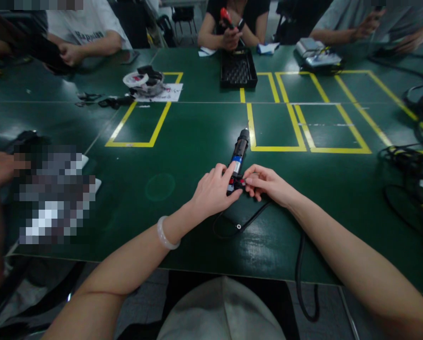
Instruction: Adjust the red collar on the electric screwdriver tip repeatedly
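A black cylindrical tool (238,153) with a blue and silver band lies on the green table, its thin tip pointing away from me. My left hand (216,189) is wrapped over its near end, fingers on the left side and thumb along the bottom. From the right, my right hand (263,182) pinches a small red and black part (242,182) at that same end. A black cable (255,215) with a small metal ring loops on the table below my hands and passes under my right forearm.
Yellow tape (278,148) outlines rectangles on the table. Beyond stand a black tray (238,71), a tape roll (136,79) and a grey device (317,54). Coiled black cables (410,165) lie right. Several people sit around; a person's hand (2,167) is at left.
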The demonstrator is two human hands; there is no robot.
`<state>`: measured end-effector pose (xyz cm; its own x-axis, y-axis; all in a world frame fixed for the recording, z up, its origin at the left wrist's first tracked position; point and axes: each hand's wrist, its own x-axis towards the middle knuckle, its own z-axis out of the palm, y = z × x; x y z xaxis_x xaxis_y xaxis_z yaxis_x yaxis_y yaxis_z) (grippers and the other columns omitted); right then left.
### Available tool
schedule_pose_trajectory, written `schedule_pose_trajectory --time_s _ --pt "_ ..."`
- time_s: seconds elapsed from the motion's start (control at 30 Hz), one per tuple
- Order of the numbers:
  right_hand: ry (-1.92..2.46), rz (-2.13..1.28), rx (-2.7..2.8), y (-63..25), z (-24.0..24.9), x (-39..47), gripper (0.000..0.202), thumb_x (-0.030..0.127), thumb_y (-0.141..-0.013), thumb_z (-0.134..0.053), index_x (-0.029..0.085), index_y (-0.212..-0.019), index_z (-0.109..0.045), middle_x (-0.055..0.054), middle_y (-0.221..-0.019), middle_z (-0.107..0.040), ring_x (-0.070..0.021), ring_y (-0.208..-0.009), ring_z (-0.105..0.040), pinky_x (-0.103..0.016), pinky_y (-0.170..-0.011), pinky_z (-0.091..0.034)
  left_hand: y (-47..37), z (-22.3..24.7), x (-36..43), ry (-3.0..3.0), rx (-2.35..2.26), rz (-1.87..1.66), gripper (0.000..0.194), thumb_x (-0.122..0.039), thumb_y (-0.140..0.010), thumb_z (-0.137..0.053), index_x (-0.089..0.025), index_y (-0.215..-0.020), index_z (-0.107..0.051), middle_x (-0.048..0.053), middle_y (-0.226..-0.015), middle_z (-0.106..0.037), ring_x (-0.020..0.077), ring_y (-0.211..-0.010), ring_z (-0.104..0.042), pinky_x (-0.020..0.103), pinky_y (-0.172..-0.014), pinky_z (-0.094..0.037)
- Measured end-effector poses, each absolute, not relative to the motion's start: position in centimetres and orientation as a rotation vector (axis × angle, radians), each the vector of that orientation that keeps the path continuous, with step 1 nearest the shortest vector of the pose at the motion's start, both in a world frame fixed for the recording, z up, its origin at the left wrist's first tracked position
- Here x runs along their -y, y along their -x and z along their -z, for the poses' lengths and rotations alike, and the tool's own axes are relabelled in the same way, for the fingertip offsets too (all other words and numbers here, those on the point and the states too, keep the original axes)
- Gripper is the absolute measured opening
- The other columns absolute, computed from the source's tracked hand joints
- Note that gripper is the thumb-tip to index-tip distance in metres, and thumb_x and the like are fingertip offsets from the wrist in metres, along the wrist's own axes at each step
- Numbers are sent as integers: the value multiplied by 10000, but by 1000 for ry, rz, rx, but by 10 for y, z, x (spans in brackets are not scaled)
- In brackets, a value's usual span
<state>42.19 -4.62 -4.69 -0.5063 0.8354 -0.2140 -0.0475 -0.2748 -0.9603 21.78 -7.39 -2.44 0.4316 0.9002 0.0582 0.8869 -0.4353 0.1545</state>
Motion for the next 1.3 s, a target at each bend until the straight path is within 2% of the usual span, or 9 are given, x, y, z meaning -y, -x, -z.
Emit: schedule_pose_trajectory --time_s 0.17,0.27,0.47,0.63,0.9,1.1,1.3 --pt "918 -1833 1415 -424 47 45 315 339 -761 -817 173 -944 -622 6 -778 -650 -105 -631 -612 -201 -485 -545 -218 25 73 -2563 -1620 -183 687 -504 -946 -501 -187 -1526 -317 119 -1209 -523 257 -1057 -578 364 -845 -488" --pt "905 -1822 1496 -424 46 45 289 355 -780 -804 173 -923 -630 9 -766 -631 -100 -625 -595 -217 -524 -558 -217 25 73 -2559 -1612 -176 695 -522 -943 -503 -192 -1525 -316 121 -1212 -525 256 -1054 -581 363 -851 -487" --pt "906 -1721 1696 -424 46 45 230 358 -850 -728 182 -901 -590 16 -739 -583 -88 -579 -533 -201 -469 -514 -217 28 72 -2554 -1625 -179 797 -635 -916 -501 -191 -1542 -289 127 -1230 -515 259 -1022 -590 367 -835 -489" --pt "989 -1625 1752 -425 48 45 254 312 -808 -745 187 -939 -567 19 -733 -572 -106 -603 -538 -197 -432 -503 -217 27 73 -2556 -1630 -168 793 -636 -923 -490 -192 -1546 -282 123 -1225 -521 255 -1028 -589 359 -841 -489" --pt "1119 -1423 1848 -426 47 43 200 324 -811 -726 169 -914 -654 0 -702 -593 -119 -603 -554 -211 -447 -503 -218 26 72 -2568 -1641 -160 786 -633 -916 -510 -190 -1531 -303 124 -1218 -521 261 -1030 -589 362 -829 -491" --pt "1136 -1468 1766 -425 47 44 245 353 -793 -743 169 -910 -633 -2 -718 -598 -122 -615 -556 -209 -440 -491 -220 26 72 -2557 -1663 -155 777 -641 -915 -507 -206 -1527 -306 122 -1225 -522 254 -1024 -599 352 -828 -488" --pt "1105 -1478 1749 -423 48 44 205 324 -801 -734 168 -870 -621 -7 -705 -617 -117 -601 -567 -229 -487 -513 -224 23 71 -2539 -1701 -143 805 -646 -901 -530 -211 -1536 -295 117 -1199 -522 258 -1000 -602 353 -797 -490"
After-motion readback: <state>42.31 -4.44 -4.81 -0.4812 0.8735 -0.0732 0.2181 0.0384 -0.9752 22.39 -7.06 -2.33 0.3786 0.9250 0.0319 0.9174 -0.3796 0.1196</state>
